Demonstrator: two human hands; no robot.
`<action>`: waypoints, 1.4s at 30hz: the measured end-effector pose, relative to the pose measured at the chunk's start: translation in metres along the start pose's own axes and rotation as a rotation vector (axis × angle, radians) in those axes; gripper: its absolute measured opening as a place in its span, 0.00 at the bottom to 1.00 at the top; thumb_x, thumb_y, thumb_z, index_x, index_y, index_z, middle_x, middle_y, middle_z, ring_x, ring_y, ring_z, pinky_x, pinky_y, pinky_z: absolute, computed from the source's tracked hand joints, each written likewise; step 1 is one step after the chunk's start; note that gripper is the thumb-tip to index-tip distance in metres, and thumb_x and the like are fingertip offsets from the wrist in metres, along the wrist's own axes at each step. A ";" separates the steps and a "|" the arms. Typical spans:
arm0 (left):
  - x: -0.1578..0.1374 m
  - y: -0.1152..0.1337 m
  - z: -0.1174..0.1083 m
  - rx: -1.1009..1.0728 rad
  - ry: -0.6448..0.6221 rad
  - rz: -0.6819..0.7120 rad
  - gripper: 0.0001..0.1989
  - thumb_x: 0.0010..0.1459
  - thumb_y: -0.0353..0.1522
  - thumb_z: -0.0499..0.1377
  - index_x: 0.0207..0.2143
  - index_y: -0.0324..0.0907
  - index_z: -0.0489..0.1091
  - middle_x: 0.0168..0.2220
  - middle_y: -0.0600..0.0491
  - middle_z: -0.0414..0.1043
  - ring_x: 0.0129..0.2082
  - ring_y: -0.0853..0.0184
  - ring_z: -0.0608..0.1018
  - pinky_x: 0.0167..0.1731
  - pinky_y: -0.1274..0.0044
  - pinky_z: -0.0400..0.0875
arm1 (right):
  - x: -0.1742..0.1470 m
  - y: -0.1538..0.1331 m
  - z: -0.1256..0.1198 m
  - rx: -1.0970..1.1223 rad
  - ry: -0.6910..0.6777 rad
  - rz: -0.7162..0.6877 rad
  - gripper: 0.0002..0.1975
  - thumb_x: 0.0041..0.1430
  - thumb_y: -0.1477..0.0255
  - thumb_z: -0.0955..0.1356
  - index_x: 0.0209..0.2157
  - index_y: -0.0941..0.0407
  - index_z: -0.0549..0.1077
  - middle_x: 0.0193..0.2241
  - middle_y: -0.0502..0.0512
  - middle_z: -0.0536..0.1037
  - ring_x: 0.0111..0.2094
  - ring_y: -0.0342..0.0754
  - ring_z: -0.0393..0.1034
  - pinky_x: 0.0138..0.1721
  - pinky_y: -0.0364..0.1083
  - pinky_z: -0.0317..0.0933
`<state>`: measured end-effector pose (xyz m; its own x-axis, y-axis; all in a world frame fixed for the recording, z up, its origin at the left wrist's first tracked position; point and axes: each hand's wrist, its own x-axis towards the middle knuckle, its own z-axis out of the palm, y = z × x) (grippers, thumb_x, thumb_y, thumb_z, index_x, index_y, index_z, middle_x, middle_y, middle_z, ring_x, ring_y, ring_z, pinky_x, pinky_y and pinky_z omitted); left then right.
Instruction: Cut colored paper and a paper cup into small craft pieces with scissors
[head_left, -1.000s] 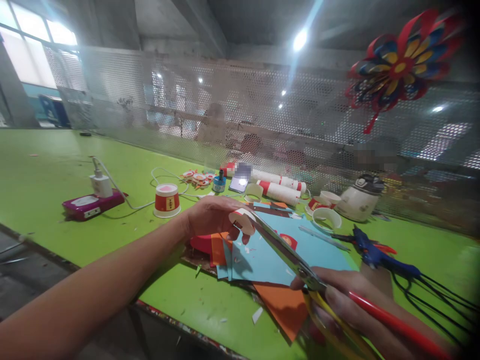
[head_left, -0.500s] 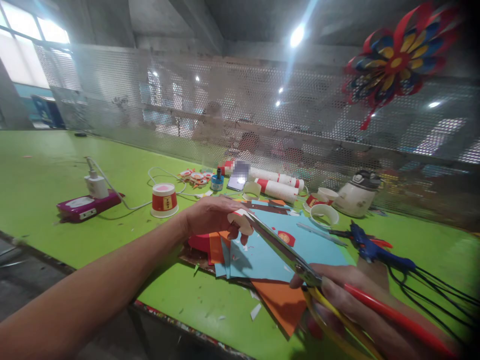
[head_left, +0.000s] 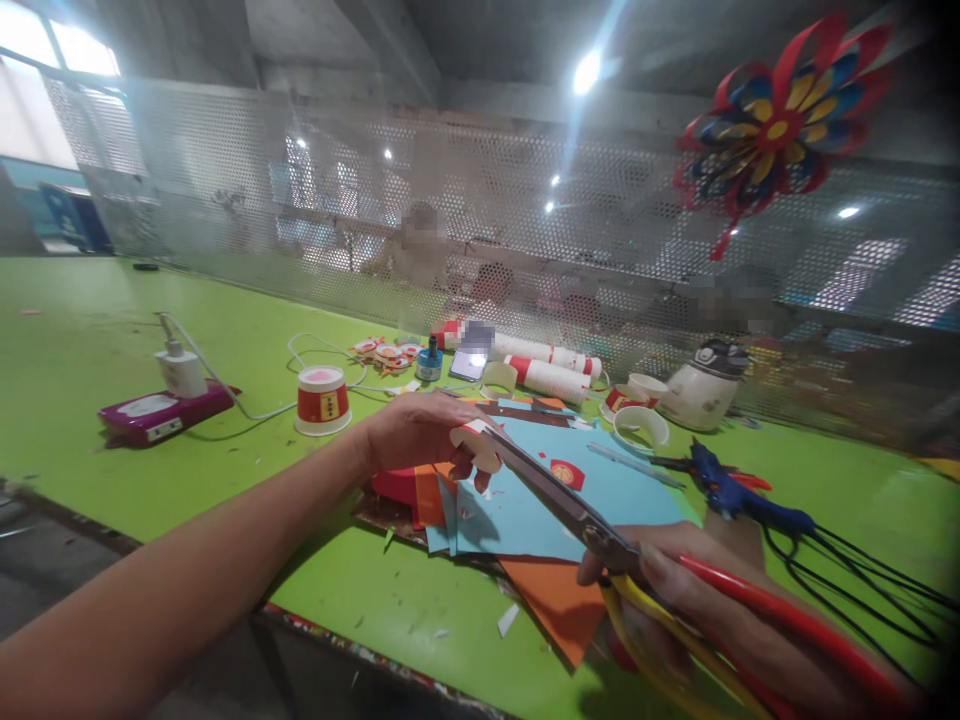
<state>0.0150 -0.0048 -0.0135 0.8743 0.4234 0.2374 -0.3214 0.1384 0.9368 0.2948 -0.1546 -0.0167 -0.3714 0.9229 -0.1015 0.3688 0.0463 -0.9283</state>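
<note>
My left hand (head_left: pixel 412 432) pinches a small white paper piece (head_left: pixel 480 448) with a curved edge, held over the stacked coloured sheets. In my right hand (head_left: pixel 690 600) are large scissors (head_left: pixel 570 515) with red and yellow handles. Their blades point up and left, with the tips at the paper piece. Below lies a light blue sheet (head_left: pixel 517 520) with orange sheets (head_left: pixel 559 605) beneath it. A red cutout with a gold mark (head_left: pixel 568 474) and small scraps rest on the blue sheet.
A red and white paper cup (head_left: pixel 322 402) and a purple power strip (head_left: pixel 169 412) stand left. Behind are a blue ink bottle (head_left: pixel 430 362), a phone (head_left: pixel 471 360) and stacked cups (head_left: pixel 547 378). A blue glue gun (head_left: pixel 720 485) with black cords and a white kettle (head_left: pixel 705 390) sit right.
The whole view has shifted slightly, so things appear a little further left. Both hands keep their grip, and the scissor blades look closer together than before.
</note>
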 end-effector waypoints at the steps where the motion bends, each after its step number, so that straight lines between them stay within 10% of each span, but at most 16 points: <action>1: 0.000 0.000 0.000 -0.001 0.000 -0.004 0.18 0.55 0.34 0.53 0.39 0.26 0.72 0.30 0.38 0.75 0.27 0.59 0.77 0.22 0.75 0.64 | 0.000 0.000 0.000 0.007 -0.002 -0.002 0.20 0.66 0.58 0.58 0.29 0.56 0.69 0.24 0.51 0.70 0.24 0.42 0.65 0.27 0.43 0.62; 42: 0.002 0.004 0.002 0.045 -0.092 -0.010 0.19 0.57 0.35 0.50 0.41 0.28 0.72 0.28 0.39 0.76 0.25 0.62 0.77 0.18 0.78 0.64 | -0.003 -0.040 0.000 -0.436 -0.028 -0.050 0.23 0.63 0.54 0.58 0.25 0.53 0.73 0.26 0.52 0.75 0.23 0.44 0.65 0.25 0.43 0.62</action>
<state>0.0160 -0.0056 -0.0088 0.9076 0.3380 0.2488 -0.2977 0.1004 0.9494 0.2812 -0.1588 0.0203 -0.4183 0.9052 -0.0758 0.6727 0.2526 -0.6954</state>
